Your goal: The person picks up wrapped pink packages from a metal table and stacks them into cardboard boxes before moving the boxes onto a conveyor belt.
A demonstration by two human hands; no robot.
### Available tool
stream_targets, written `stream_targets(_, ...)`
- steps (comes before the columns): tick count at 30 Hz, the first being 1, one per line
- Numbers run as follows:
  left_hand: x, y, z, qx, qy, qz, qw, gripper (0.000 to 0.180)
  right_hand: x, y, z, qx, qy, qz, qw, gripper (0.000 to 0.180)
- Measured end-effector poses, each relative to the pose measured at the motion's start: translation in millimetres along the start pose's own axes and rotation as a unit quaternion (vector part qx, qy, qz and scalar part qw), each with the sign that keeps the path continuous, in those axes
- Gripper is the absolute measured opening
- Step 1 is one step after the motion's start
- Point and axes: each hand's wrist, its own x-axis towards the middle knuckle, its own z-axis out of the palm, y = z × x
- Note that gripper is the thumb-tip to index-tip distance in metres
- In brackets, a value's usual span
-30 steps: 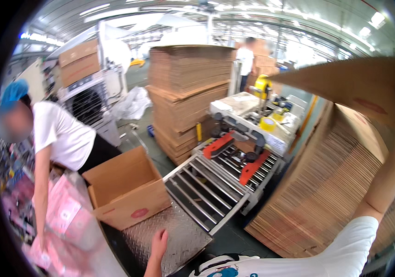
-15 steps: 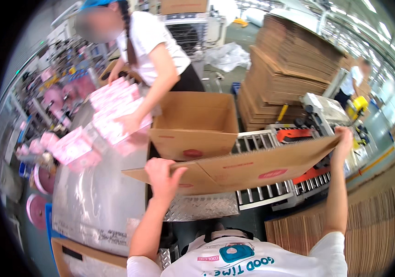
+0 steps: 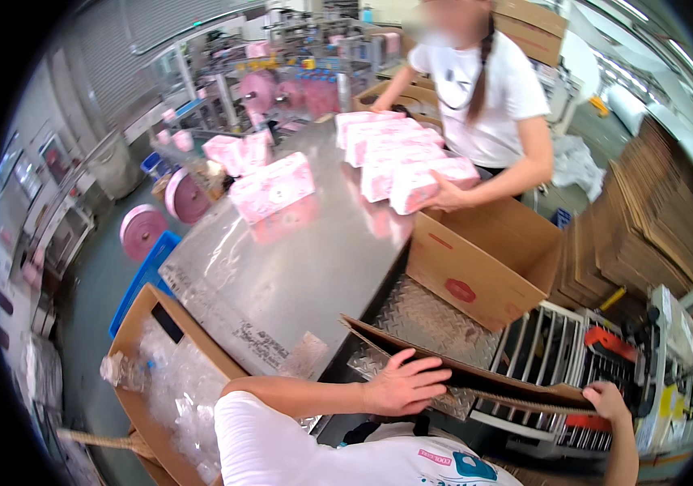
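Head camera view shows both hands of the person at one flat brown cardboard carton (image 3: 516, 394), which is seen almost from its edge. The left hand (image 3: 406, 385) is opened, with the fingers spread apart, and it lies against the carton toward its left part. The right hand (image 3: 608, 402) is bent around the right end and grasps it, with the thumb near the upper edge. The long axis of this carton goes across the front of the body: the left end points to the shiny metal table (image 3: 306, 259), the right end lies over the roller conveyor (image 3: 525, 344). Its layers are slightly parted. It is above the patterned metal plate (image 3: 431, 320), between the person and an open-topped brown cardboard box (image 3: 452, 271), apart from this box.
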Motion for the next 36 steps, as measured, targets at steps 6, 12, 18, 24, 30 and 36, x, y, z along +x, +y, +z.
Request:
stream_targets(6,32,4,3,-0.177,0.1,-0.014,0.979,0.015,13,53,-4,-0.319,0.152,-0.047,0.934,0.032)
stream_targets(12,64,4,62,-0.25,-0.013,0.15,0.957,0.034,29,11,45,-0.32,0.107,-0.043,0.94,0.034)
stream_targets(18,-37,-22,252,-0.104,-0.391,0.009,0.915,0.025,26,-30,120,-0.005,-0.299,-0.05,0.953,0.043)
stream_targets(24,38,-25,199,-0.267,-0.08,0.04,0.959,0.011,-12,-68,61,0.142,-0.448,-0.001,0.883,0.05)
stream_targets(30,165,-72,38,0.078,0.218,-0.018,0.973,0.032,12,-84,90,-0.132,0.078,-0.279,0.948,0.054)
stream_targets(36,134,-65,49,0.003,-0.181,-0.297,0.937,0.052,13,-38,123,0.115,0.358,-0.024,0.926,0.051)
